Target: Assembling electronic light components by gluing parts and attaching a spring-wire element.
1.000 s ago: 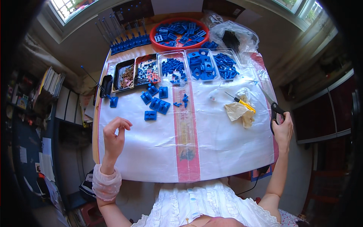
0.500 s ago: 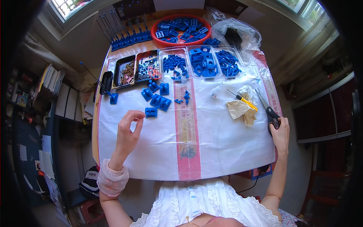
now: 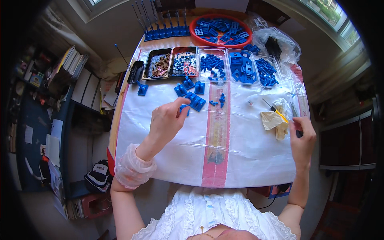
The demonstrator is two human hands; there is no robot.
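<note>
Trays (image 3: 159, 52) hold blue pieces (image 3: 212, 62) and screws (image 3: 161, 65), left fingers (image 3: 180, 102) at a blue block (image 3: 185, 108).

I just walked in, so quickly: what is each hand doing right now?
Left hand: fingers curled at a blue block; grip cannot be told.
Right hand: fingers curved at the scissors; grip cannot be told.

White blouse (image 3: 190, 212): ruffled front, pale-blue buttons (image 3: 210, 206), lace-edged sleeves (image 3: 279, 225). Left arm (image 3: 126, 208): gathered, translucent pale-pink sleeve cover (image 3: 133, 168). Necklace (image 3: 205, 234): thin, gold-coloured, with small pendant (image 3: 202, 228).
</note>
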